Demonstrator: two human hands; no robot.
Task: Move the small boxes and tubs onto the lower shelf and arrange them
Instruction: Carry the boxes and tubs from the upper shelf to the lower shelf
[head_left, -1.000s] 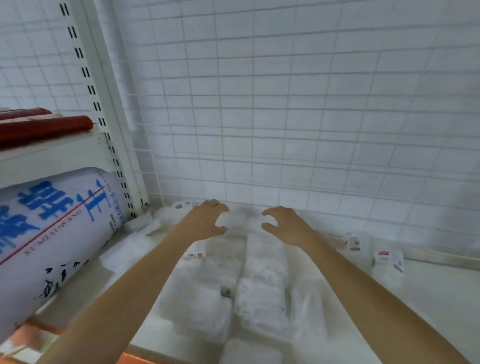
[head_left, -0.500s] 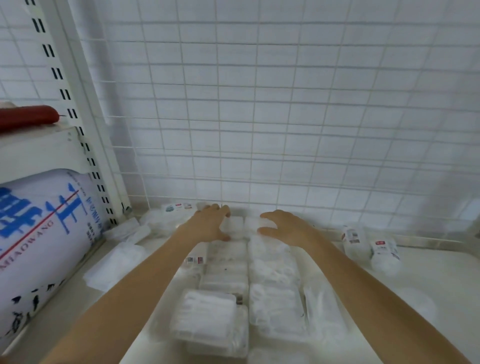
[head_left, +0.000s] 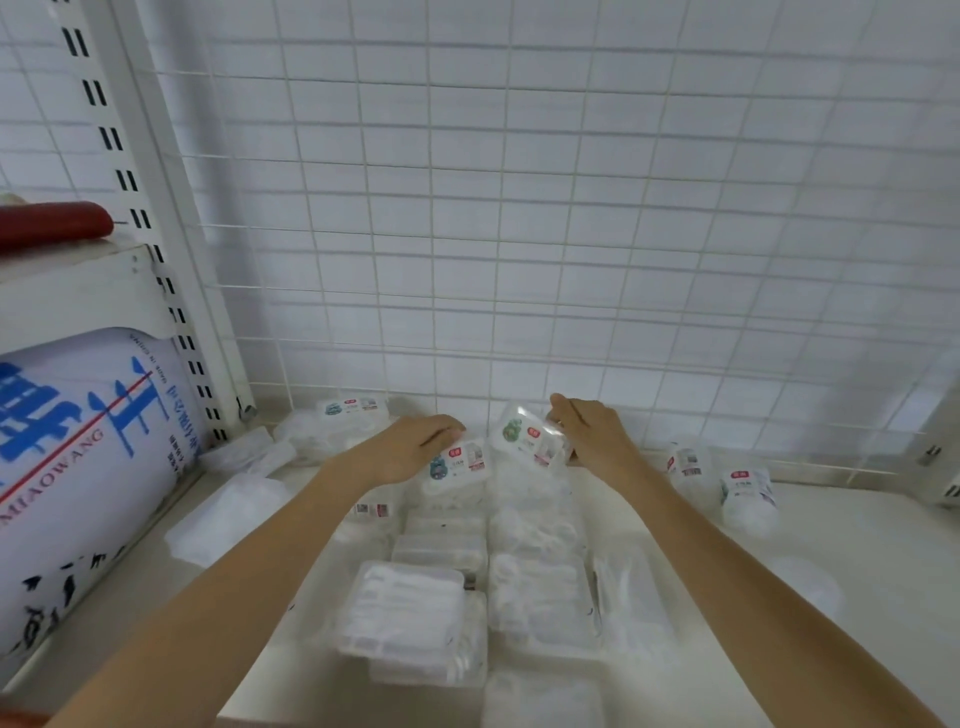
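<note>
Small clear boxes (head_left: 441, 561) lie in rows on the white shelf (head_left: 857, 545), running from the front edge back toward the wire grid wall (head_left: 519, 208). In the head view, the right hand (head_left: 592, 434) grips one labelled box (head_left: 530, 439) tilted up at the back of the rows, fingers curled over its far edge. The left hand (head_left: 410, 447) rests on a second labelled box (head_left: 460, 462) just beside it, fingers bent over its top. Two tubs (head_left: 748, 493) lie on their sides near the wall to the right, apart from the rows. A big printed roll (head_left: 78, 457) sits at the left, beside a slotted upright post (head_left: 156, 208).
</note>
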